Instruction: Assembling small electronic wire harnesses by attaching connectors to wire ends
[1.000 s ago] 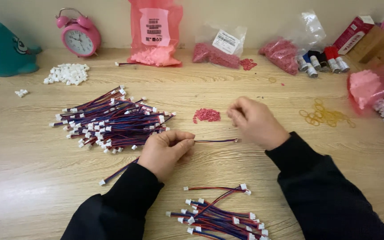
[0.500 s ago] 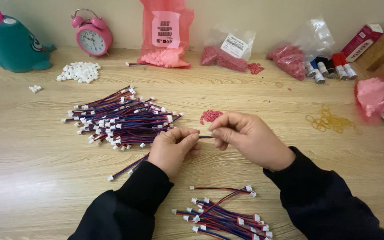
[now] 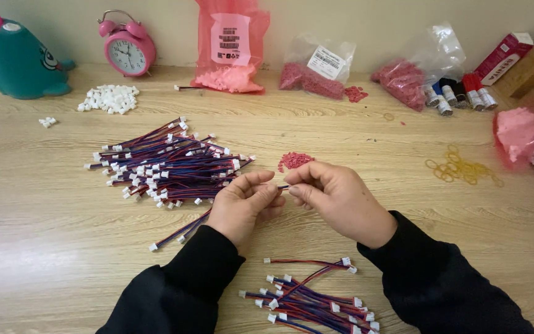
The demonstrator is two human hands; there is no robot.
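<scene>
Both your hands meet over the counter, pinching one short wire between them.

Your left hand (image 3: 245,207) has its fingers closed narrow on the wire (image 3: 283,186), and your right hand (image 3: 335,201) pinches the other end, thumb and forefinger tight together, fingertips of both hands almost touching. The wire itself barely shows, just a dark sliver between your fingertips. It sits just below the small heap of red bits (image 3: 294,160) on the counter (image 3: 63,247). To your left lies the big pile of red-and-blue wires (image 3: 168,164) with white plugs; near your sleeves, a smaller bundle of wires (image 3: 313,297). One loose wire (image 3: 177,232) lies by your left wrist. Yellow rubber bands (image 3: 458,170) rest well off to your right.
</scene>
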